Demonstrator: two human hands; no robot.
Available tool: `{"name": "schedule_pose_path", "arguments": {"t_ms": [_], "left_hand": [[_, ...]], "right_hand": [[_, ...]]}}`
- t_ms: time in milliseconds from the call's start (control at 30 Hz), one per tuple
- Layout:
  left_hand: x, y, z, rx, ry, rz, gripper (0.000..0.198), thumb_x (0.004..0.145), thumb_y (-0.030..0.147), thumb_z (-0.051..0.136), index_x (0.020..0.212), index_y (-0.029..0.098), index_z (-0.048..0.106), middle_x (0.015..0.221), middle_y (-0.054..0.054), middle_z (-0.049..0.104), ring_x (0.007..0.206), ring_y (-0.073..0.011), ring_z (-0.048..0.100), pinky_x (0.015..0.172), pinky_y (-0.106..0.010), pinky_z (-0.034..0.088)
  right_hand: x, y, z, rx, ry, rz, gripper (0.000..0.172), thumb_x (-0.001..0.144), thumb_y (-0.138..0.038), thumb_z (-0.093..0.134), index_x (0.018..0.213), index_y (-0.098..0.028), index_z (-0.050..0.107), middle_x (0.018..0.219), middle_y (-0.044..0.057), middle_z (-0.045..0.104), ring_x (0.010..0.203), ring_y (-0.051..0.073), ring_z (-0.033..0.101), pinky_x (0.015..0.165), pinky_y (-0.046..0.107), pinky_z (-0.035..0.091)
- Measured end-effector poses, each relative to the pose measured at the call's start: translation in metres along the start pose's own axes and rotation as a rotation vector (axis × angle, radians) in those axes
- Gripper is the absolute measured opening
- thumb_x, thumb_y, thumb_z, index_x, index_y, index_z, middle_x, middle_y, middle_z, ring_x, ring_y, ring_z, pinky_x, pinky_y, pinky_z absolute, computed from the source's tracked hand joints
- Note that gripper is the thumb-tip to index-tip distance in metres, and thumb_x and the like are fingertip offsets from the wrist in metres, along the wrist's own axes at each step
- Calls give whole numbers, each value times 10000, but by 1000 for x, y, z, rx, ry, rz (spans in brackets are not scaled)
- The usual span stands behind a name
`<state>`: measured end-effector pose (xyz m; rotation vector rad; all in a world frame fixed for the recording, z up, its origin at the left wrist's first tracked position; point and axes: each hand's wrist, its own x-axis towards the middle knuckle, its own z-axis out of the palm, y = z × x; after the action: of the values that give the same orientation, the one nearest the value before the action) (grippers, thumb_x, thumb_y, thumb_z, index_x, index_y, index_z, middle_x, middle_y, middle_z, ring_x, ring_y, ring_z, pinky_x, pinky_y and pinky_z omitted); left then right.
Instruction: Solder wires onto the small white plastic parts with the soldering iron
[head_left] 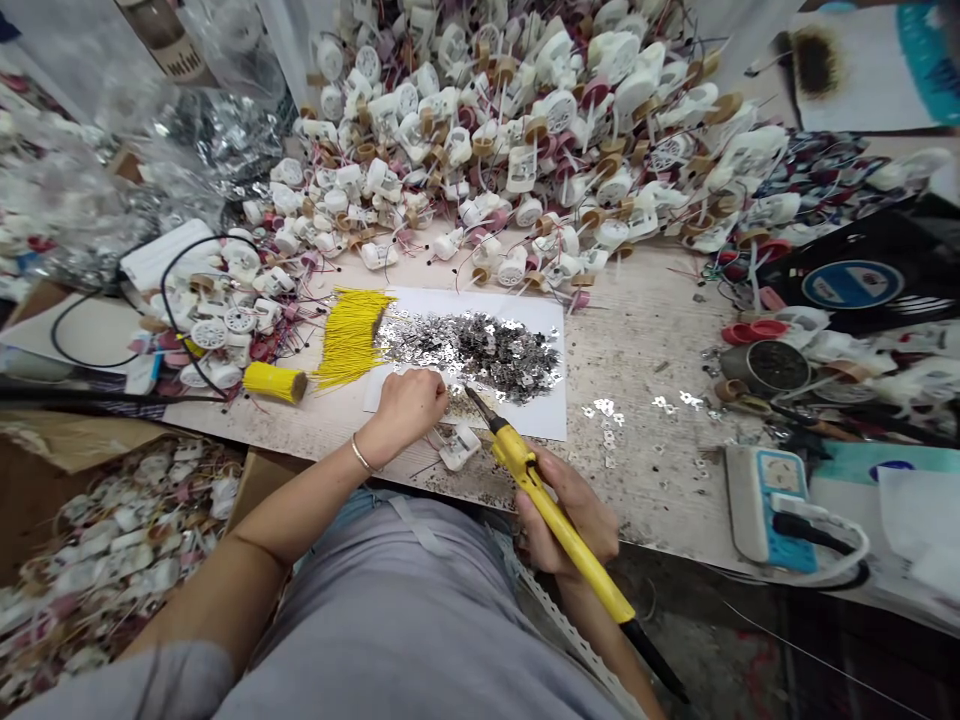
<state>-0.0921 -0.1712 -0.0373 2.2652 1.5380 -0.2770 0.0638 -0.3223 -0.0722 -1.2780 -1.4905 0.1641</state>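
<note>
The tabletop (637, 335) is bearing a white sheet (546, 420). A yellow soldering iron (570, 535) is slanting, the right hand (590, 508) gripping its handle, probably avoiding a hot tip (478, 402). The left hand (411, 405) is curling beside that tip; whether it is holding anything, I cannot tell. A white plastic part (459, 448) is lying nearby; the sheet is seemingly corralling small metal plates (510, 360).

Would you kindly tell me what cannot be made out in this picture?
In the head view:
Left hand: whatever its fingers may hold is hidden by the curled hand.
Yellow soldering iron: its tip is too small to tell whether it touches anything.
Item marked "mini": cut off by the top edge.
Blue label: print too small and blurred.
</note>
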Motion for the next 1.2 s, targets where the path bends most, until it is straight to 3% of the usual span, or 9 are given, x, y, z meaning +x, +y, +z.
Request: {"name": "schedule_pose_path", "arguments": {"t_ms": [200,433,633,1033,1100,1200], "left_hand": [[-4,-4,-4,16,-15,-25,236,835,221,469,830,168,699,838,-92,713,801,-232,653,688,-301,458],[-4,-1,-2,-6,-27,-35,233,832,205,465,826,175,696,830,-77,711,808,-219,648,694,-293,448],[-5,2,-2,12,-14,-45,247,846,217,449,846,171,692,829,-78,711,810,-214,653,690,-290,440],[-5,1,3,28,24,-43,254,858,226,442,880,170,688,870,-102,714,820,-239,658,708,-326,448],[-5,1,3,28,26,-44,250,856,220,444,880,170,689,869,-102,712,824,-238,656,716,-324,450],[-6,1,3,22,15,-38,241,849,209,453,875,171,689,869,-97,709,818,-232,653,714,-315,451]], "right_hand": [[-4,4,1,97,-105,65,394,743,-86,618,1120,-200,610,1148,97,669,1002,254,676,783,396,620],[9,18,5,110,-264,16,477,787,-78,556,1247,-202,556,1195,108,647,1077,240,644,885,397,583],[11,19,0,81,-313,-59,501,794,-75,549,1273,-219,541,1216,101,635,1075,229,643,893,386,581],[20,16,-3,81,-372,-70,517,778,-50,562,1270,-209,544,1211,102,637,1065,221,647,885,374,585],[20,14,-3,68,-330,-72,532,769,-52,573,1275,-213,539,1205,97,641,1054,226,652,869,378,593],[17,12,-1,23,-146,-40,512,762,-70,594,1252,-212,558,1181,91,655,1025,241,665,826,391,610]]}}
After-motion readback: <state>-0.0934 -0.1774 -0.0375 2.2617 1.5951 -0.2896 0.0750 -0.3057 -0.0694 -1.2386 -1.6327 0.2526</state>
